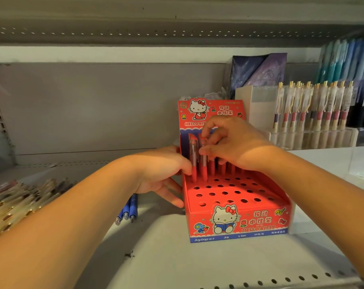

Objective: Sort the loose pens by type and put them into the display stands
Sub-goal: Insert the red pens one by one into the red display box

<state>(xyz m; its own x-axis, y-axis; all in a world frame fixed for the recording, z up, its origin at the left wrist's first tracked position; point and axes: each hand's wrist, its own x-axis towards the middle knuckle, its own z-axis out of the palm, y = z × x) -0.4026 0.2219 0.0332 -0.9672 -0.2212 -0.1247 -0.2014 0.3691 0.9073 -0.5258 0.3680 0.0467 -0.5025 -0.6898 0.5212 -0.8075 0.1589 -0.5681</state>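
A red Hello Kitty display stand with rows of round holes stands on the shelf. Two red pens stand upright in its back-left holes, with more red pens behind my right hand. My right hand pinches the top of the second red pen with thumb and fingers. My left hand holds the stand's left side, thumb against the first pen's barrel. Three blue pens lie on the shelf under my left wrist.
A heap of loose gold-and-red pens lies at the left of the shelf. At the right stands a clear stand full of gold-clipped pens, with packaged pens behind it. The shelf's perforated front edge runs below.
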